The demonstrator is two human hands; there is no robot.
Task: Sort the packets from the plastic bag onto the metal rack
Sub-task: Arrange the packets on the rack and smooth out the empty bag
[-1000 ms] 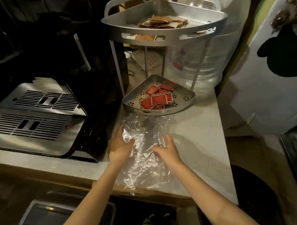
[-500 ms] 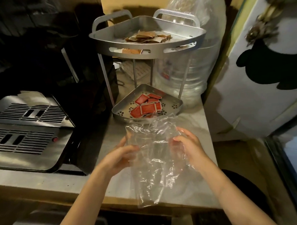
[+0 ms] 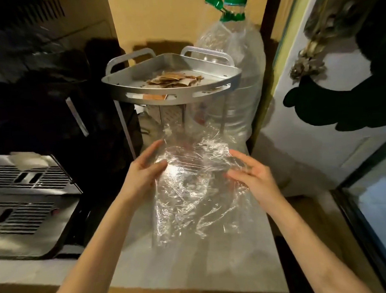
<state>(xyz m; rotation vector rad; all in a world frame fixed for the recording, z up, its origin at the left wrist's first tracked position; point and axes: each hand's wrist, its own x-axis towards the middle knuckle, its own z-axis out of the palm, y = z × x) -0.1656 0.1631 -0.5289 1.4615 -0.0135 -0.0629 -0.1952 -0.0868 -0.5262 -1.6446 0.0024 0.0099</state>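
The left hand (image 3: 144, 170) is pinching the upper left edge of the clear plastic bag (image 3: 189, 190), thumb on the near face and long fingers behind the film. The right hand (image 3: 253, 177) is holding the upper right edge, fingers loosely curled with the crinkled film lying across them. Between the two hands the bag is hanging raised above the pale stone countertop (image 3: 192, 263), its lower edge just over the surface; whether it is touching there I cannot tell. The film is thin, transparent, heavily creased and catching bright glints, and nothing can be made out inside it.

Behind the bag the metal rack (image 3: 172, 96) is standing, a brushed silver corner shelf on slim posts with a slotted curved front rim and two loop handles at the back. On its top tier a loose heap of flat brown packets (image 3: 173, 79) is lying, and one more is showing through a slot in the rim. The bag is hiding the lower tier from view.

Just to the right of the rack a large clear water bottle (image 3: 235, 78) with a green cap is standing against the wall. To the left a dark machine with a slotted metal drip tray (image 3: 28, 193) is sitting on the counter. At far right a white door and a dark glass panel are showing.
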